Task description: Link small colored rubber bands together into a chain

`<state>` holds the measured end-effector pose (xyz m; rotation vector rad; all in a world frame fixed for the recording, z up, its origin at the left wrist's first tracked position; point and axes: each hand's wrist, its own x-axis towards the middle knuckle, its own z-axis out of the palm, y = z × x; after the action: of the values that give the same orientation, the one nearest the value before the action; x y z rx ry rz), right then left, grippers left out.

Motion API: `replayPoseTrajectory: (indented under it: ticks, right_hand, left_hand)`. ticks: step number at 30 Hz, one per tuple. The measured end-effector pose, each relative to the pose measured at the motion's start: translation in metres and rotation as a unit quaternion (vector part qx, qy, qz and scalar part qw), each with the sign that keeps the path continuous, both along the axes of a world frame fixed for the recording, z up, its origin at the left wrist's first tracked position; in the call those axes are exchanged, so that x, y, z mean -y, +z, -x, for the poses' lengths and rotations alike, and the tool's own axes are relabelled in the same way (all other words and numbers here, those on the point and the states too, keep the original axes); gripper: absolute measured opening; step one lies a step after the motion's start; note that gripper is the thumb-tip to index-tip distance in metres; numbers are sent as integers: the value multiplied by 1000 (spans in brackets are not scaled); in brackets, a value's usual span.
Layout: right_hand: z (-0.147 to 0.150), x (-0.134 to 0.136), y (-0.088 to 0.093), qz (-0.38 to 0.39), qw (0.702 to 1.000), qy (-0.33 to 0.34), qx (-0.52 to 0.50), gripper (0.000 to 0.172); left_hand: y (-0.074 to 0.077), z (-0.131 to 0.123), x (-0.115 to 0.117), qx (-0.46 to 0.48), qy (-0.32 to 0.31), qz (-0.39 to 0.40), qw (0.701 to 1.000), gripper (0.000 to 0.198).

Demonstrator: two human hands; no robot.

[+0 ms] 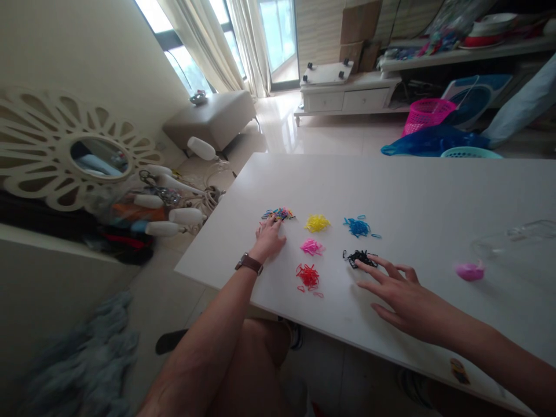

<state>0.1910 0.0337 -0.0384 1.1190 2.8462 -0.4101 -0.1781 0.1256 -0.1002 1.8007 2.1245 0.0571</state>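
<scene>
Small rubber bands lie sorted by colour in piles on a white table [417, 197]. My left hand [268, 238], a watch on its wrist, reaches the mixed-colour rubber bands [284, 214] with its fingers stretched and thumb apart. My right hand [397, 292] is spread palm down, its fingertips on the black rubber bands [359, 258]. Between the hands lie the yellow rubber bands [317, 223], pink rubber bands [311, 247] and red rubber bands [308, 276]. Blue rubber bands [358, 226] sit beyond the black ones. Anything under the left fingertips is too small to make out.
A clear plastic container [516, 237] and a pink object [470, 271] stand on the right of the table. Past the far edge are a pink basket [428, 113] and a blue bag [434, 141]. A lamp with white shades [186, 217] is at the left.
</scene>
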Motion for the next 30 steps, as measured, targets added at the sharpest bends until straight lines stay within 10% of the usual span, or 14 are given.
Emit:
replayPoseTrajectory:
  ticks: [30]
  right_hand:
    - [-1, 0, 1, 26, 999, -3, -20, 40]
  left_hand:
    - [-2, 2, 1, 5, -21, -23, 1000, 61]
